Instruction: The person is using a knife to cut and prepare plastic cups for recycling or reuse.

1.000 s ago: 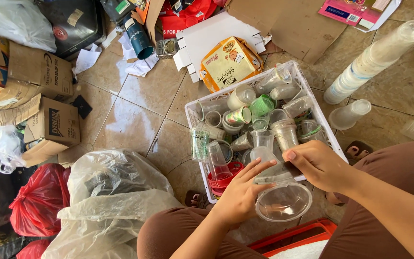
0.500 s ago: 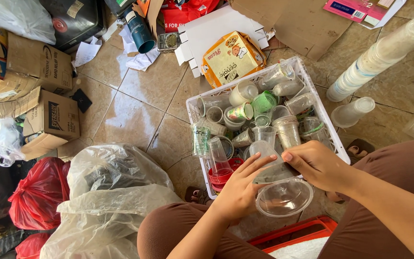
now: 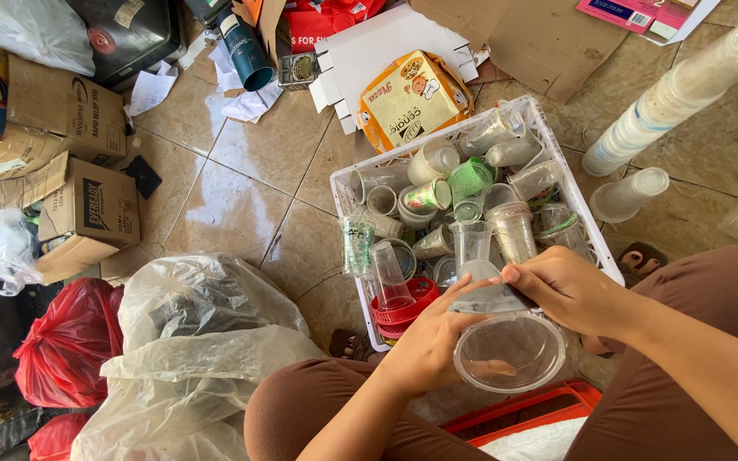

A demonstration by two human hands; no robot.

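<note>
The person holds a clear plastic cup with both hands, just in front of their lap and at the near edge of a white plastic crate. The cup is see-through, wide-mouthed and round, its open rim turned up toward the camera, with a thin film or lid part at its far edge. The left hand cradles the cup from the side, fingers closed around its wall. The right hand has its fingers pinched on the film at the cup's top edge.

The crate is full of used plastic cups, clear, white and green, some upright and some lying. It sits on a beige tiled floor. A long stack of nested cups lies to the right of the crate. Cardboard boxes lie at the left, with a red bag and a clear plastic bag near the person's knee
</note>
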